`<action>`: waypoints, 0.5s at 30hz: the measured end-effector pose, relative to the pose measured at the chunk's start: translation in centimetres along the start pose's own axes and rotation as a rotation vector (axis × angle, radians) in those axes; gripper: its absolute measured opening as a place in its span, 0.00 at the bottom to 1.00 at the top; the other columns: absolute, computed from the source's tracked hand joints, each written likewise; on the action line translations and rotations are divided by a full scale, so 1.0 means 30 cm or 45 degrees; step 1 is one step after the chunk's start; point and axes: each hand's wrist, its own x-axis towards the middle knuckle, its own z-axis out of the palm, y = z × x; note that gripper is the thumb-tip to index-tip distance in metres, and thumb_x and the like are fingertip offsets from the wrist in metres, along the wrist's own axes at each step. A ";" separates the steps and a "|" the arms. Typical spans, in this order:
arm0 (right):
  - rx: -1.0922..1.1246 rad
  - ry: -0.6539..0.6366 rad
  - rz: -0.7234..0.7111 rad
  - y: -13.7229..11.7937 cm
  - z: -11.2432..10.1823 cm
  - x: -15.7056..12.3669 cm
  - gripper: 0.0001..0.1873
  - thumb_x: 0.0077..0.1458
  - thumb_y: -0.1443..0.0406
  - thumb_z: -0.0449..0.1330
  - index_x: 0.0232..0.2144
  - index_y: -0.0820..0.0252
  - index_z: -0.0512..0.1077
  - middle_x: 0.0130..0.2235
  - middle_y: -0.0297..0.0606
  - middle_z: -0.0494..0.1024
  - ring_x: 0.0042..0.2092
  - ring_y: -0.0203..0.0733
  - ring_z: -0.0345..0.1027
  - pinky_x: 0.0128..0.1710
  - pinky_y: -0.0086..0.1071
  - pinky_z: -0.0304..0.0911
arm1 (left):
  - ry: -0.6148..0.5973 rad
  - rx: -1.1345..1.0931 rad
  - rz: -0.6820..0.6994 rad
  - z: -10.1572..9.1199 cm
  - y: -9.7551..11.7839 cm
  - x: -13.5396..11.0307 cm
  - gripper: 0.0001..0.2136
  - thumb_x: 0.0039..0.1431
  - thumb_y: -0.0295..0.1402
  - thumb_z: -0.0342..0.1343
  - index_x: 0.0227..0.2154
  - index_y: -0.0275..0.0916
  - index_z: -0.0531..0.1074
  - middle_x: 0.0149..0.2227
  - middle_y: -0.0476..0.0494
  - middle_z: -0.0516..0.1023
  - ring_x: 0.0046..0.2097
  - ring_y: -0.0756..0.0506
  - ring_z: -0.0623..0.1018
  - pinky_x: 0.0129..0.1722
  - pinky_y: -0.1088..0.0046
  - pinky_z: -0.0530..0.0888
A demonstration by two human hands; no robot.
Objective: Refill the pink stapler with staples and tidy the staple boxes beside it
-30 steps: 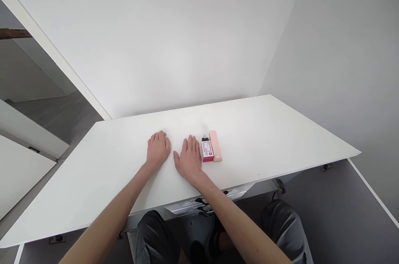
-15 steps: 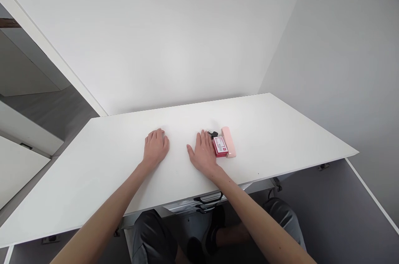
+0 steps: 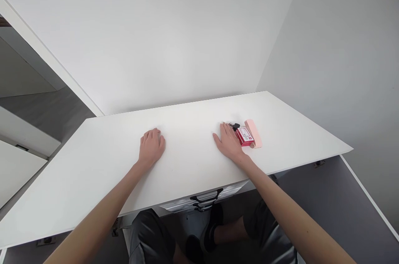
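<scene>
My left hand (image 3: pixel 151 146) rests palm down on the white table (image 3: pixel 109 172), fingers slightly curled, holding nothing. My right hand (image 3: pixel 228 144) lies flat with fingers stretched out, its little-finger side touching a small red box (image 3: pixel 245 136). A pale pink oblong case (image 3: pixel 253 133) lies right against the far side of the red box. A small black object (image 3: pixel 234 125) sits just beyond my right fingertips, beside the box.
White walls stand behind the table and to its right. Below the front edge are drawers with black handles (image 3: pixel 204 198) and my knees (image 3: pixel 149 235). The table's right corner (image 3: pixel 349 149) juts out over grey floor.
My right hand has slid to the right across the table, pushing the red box, pink case and black object along with it. My left hand stays in place.
</scene>
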 end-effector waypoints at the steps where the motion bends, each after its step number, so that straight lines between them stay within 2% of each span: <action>1: -0.001 0.006 0.010 0.023 -0.009 0.001 0.38 0.73 0.53 0.44 0.72 0.78 0.54 0.75 0.60 0.53 0.76 0.59 0.43 0.74 0.49 0.43 | 0.000 0.004 -0.002 0.000 0.000 0.001 0.17 0.69 0.37 0.42 0.54 0.37 0.68 0.60 0.32 0.75 0.64 0.32 0.69 0.64 0.47 0.65; 8: 0.001 0.055 0.068 0.158 -0.044 -0.014 0.38 0.72 0.52 0.44 0.71 0.78 0.55 0.74 0.61 0.55 0.76 0.61 0.44 0.74 0.51 0.45 | -0.011 0.016 -0.019 -0.001 -0.001 0.005 0.18 0.69 0.38 0.42 0.54 0.36 0.68 0.61 0.32 0.75 0.65 0.32 0.69 0.64 0.47 0.65; 15: 0.026 0.126 0.059 0.190 -0.056 -0.038 0.36 0.72 0.54 0.45 0.70 0.78 0.58 0.73 0.63 0.57 0.75 0.62 0.46 0.73 0.53 0.48 | 0.008 0.020 0.002 -0.003 -0.002 0.007 0.17 0.68 0.37 0.43 0.53 0.37 0.68 0.60 0.32 0.76 0.64 0.31 0.70 0.63 0.46 0.66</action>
